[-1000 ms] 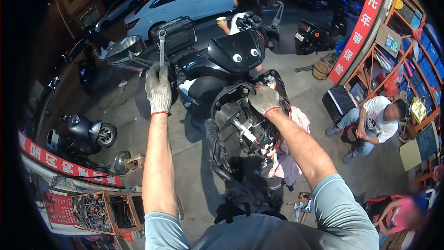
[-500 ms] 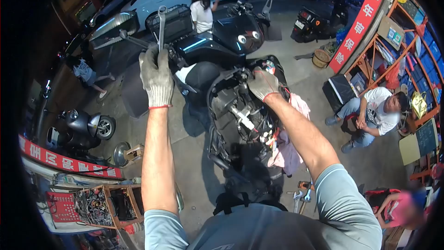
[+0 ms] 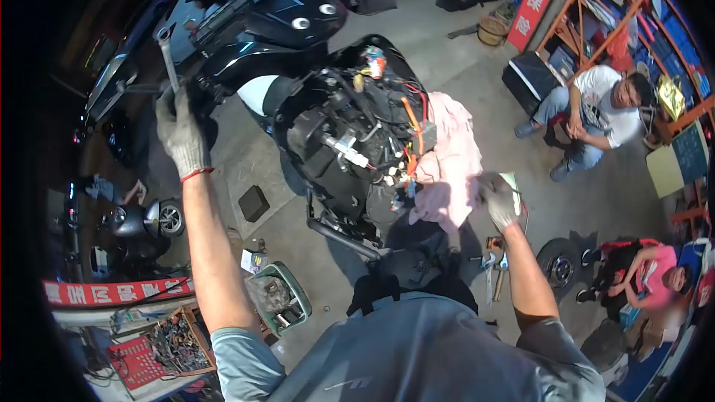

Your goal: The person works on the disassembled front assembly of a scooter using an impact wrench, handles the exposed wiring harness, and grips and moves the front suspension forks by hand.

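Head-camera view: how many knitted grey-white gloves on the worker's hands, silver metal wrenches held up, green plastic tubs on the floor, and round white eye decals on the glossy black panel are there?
Knitted grey-white gloves: 2 (left hand, right hand)
Silver metal wrench held up: 1
Green plastic tub: 1
Round white eye decals: 2
Total: 6

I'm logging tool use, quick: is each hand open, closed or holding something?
Left hand: closed, holding a wrench.
Right hand: by the pink cloth; open or closed, cannot be told.

tools (image 3: 488, 280) and opened scooter (image 3: 350, 123) mark a workshop.
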Motion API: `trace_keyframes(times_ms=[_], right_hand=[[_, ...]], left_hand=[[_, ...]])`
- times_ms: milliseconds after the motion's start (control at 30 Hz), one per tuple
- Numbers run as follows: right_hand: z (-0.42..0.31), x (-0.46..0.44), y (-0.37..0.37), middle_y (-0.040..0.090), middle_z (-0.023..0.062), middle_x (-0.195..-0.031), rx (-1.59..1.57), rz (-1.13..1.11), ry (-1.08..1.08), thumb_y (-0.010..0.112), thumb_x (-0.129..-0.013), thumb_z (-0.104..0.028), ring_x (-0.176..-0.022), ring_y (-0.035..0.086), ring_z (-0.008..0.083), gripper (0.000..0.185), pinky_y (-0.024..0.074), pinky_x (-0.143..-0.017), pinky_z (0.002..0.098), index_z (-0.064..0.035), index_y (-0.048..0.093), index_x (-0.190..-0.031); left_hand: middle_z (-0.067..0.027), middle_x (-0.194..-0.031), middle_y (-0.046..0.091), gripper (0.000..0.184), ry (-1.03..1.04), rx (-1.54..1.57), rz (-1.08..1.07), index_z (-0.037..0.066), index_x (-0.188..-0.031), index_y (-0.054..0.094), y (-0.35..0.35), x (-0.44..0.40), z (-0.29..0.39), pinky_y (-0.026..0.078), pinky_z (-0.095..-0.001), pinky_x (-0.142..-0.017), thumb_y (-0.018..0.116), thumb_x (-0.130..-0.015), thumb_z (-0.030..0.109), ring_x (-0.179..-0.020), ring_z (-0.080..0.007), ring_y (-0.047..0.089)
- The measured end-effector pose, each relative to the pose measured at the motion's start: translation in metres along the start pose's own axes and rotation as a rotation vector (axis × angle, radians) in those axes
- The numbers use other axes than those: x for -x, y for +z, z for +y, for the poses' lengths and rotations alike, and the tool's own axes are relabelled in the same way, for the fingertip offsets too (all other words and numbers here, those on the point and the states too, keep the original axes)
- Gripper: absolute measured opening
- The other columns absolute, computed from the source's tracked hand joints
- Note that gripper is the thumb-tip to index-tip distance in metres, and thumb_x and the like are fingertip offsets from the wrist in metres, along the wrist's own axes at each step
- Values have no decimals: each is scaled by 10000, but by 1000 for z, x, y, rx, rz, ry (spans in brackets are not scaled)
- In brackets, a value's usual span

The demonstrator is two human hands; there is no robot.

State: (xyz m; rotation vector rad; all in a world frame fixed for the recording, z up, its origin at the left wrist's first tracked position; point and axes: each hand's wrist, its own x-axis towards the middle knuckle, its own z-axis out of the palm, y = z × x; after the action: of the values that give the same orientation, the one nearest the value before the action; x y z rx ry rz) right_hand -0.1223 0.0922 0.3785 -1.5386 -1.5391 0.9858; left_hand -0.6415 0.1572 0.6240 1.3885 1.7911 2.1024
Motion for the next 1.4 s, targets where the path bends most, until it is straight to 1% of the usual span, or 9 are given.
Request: trace_keyframes(times_ms=[200, 333, 400, 667, 1033, 1167, 1200, 1233, 1400], right_hand=[[142, 109, -67, 568, 27, -649, -348, 153, 558, 558, -903, -104, -527, 539, 110, 156, 442, -480, 265, -12, 614, -1017], [154, 123, -69, 605, 35, -807, -425, -39, 511, 544, -924, -145, -649, 576, 111, 215, 458, -548, 276, -31, 593, -1100], [185, 135, -47, 631, 45, -821, 176, -156, 152, 566, -904, -148, -676, 607, 129, 242, 477, -581, 282, -26, 606, -1110], [45, 135, -9, 619, 5, -904, -1133, -653, 619, 596, -931, -210, -774, 594, 102, 198, 481, -621, 252, -44, 637, -1030], [72, 163, 26, 659, 37, -860, -705, -783, 689, 591, -922, -177, -777, 627, 128, 184, 510, -722, 291, -13, 642, -989], [104, 64, 25, 623, 40, -736, -562, -474, 81, 522, -892, -88, -704, 583, 100, 142, 443, -596, 280, -17, 633, -842], [64, 38, 8, 608, 52, -706, -505, -395, 435, 522, -893, -136, -690, 591, 118, 169, 450, -619, 291, -14, 626, -838], [53, 13, 3, 624, 102, -747, 211, -224, -101, 510, -886, -194, -705, 606, 194, 216, 460, -656, 330, -10, 623, -871], [25, -89, 18, 626, 229, -1087, 485, -107, -137, 478, -822, -138, -1050, 608, 357, 366, 476, -868, 413, -63, 581, -1165]], left_hand=[[2, -760, 584, 317, 67, 6, 38, -8, -1086, 603, 18, 77, 35, 346, -200, -470, 619, -912, 256, -560, -44, 465], [35, -622, 500, 229, -140, -67, -69, 19, -1024, 613, 31, 191, 74, 317, -201, -465, 577, -940, 229, -491, -44, 416], [42, -661, 513, 184, -336, -73, -108, 30, -997, 611, 35, 257, 73, 312, -204, -470, 577, -933, 199, -510, -43, 424], [-30, -751, 628, 214, -923, -145, -924, 15, -1013, 628, 40, 476, 100, 459, -257, -593, 528, -938, 188, -643, -91, 564], [-73, -731, 612, 211, -917, -245, -1015, 30, -1029, 599, -27, 554, 89, 470, -317, -596, 504, -927, 188, -635, -162, 597], [-41, -702, 555, 181, -926, -181, -903, -2, -1022, 573, -102, 599, 47, 452, -262, -543, 493, -952, 144, -580, -115, 544], [-40, -704, 552, 182, -917, -199, -869, -2, -1026, 570, -118, 606, 41, 454, -262, -537, 496, -956, 149, -577, -116, 540], [-39, -707, 554, 185, -974, -192, -822, -3, -1025, 568, -128, 607, 45, 457, -260, -536, 494, -960, 154, -581, -116, 542], [-54, -694, 582, 228, -1155, -151, -606, -6, -1000, 587, -163, 624, 54, 470, -279, -529, 511, -936, 199, -570, -131, 573]])
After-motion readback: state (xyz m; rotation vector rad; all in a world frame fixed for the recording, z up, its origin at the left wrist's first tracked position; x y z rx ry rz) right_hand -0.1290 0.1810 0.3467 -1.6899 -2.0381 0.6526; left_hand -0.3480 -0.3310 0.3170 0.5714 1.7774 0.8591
